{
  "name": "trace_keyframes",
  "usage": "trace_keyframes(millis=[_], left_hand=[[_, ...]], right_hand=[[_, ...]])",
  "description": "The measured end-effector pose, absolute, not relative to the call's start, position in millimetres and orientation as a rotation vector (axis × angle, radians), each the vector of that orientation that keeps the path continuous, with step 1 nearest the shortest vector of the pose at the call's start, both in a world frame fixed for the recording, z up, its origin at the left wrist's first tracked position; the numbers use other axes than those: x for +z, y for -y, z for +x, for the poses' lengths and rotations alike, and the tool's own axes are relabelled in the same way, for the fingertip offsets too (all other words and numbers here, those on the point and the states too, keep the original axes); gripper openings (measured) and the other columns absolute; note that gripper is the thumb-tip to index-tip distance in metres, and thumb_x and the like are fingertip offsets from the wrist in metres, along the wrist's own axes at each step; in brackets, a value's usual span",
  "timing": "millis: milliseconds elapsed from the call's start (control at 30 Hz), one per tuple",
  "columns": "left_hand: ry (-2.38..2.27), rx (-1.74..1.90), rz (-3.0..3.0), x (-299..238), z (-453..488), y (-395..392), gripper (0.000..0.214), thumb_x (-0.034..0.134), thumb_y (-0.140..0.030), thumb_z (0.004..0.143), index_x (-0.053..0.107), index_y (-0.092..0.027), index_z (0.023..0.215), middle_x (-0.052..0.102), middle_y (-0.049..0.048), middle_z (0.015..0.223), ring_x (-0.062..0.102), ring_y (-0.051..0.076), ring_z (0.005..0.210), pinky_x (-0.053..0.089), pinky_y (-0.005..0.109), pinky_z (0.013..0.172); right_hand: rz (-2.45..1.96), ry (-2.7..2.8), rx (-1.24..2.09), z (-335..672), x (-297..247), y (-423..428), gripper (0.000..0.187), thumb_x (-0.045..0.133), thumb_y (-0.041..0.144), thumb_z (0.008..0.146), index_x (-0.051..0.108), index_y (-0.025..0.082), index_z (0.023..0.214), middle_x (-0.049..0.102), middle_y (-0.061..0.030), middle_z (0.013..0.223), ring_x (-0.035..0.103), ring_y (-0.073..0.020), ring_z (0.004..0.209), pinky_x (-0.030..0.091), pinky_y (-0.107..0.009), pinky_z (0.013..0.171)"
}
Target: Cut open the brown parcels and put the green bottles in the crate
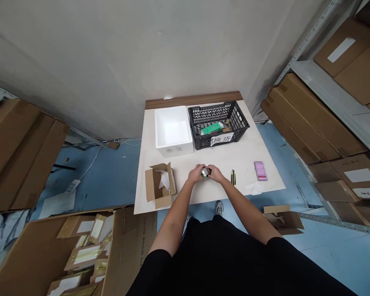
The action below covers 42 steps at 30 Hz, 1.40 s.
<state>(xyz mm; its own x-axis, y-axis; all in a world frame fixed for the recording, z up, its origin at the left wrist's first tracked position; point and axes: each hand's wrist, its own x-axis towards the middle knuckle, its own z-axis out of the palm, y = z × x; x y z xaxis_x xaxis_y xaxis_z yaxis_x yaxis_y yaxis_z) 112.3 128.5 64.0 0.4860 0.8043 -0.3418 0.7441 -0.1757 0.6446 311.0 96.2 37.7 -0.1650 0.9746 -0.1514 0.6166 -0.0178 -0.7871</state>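
Note:
Both my hands meet over the front middle of the white table (pixel 234 158). My left hand (pixel 196 173) and my right hand (pixel 215 172) are closed round a small shiny metal object (pixel 205 172) held between them. What the object is I cannot make out. An opened small cardboard box (pixel 159 185) with white paper inside stands just left of my left hand. A yellow and black utility knife (pixel 233 177) lies just right of my right hand.
At the table's back stand a white foam box (pixel 173 130) and a black plastic crate (pixel 218 123) holding a green item. A pink item (pixel 260 170) lies at the right. Cardboard cartons fill the floor at left and the shelves at right.

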Motion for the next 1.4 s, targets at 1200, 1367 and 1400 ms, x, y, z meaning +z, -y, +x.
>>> trace_keyframes(millis=[1200, 1367, 1400], left_hand=[[-1.095, 1.263, 1.601, 300, 137, -148, 0.111, 0.098, -0.047, 0.069, 0.042, -0.028, 0.163, 0.062, 0.0125, 0.149, 0.065, 0.032, 0.127, 0.055, 0.048, 0.109], [-0.932, 1.247, 1.435, 312, 132, -165, 0.131, 0.096, -0.054, 0.07, 0.019, -0.025, 0.172, 0.07, 0.0153, 0.135, 0.073, 0.03, 0.114, 0.056, 0.048, 0.106], [-0.88, 1.243, 1.41, 313, 131, -166, 0.134, 0.095, -0.057, 0.072, 0.013, -0.026, 0.173, 0.07, 0.0154, 0.135, 0.073, 0.029, 0.115, 0.056, 0.049, 0.106]], right_hand=[[-1.092, 1.43, 0.978, 320, 325, -153, 0.065, 0.089, 0.048, 0.073, 0.062, 0.022, 0.126, 0.07, -0.0072, 0.113, 0.067, -0.0257, 0.104, 0.059, -0.043, 0.094], [-0.847, 1.532, 1.313, 332, 314, -140, 0.105, 0.088, 0.046, 0.076, 0.034, 0.032, 0.165, 0.069, -0.009, 0.134, 0.067, -0.0285, 0.119, 0.057, -0.049, 0.104], [-0.82, 1.55, 1.358, 332, 310, -136, 0.113, 0.089, 0.044, 0.074, 0.027, 0.033, 0.169, 0.07, -0.0085, 0.133, 0.069, -0.0281, 0.116, 0.058, -0.049, 0.102]])
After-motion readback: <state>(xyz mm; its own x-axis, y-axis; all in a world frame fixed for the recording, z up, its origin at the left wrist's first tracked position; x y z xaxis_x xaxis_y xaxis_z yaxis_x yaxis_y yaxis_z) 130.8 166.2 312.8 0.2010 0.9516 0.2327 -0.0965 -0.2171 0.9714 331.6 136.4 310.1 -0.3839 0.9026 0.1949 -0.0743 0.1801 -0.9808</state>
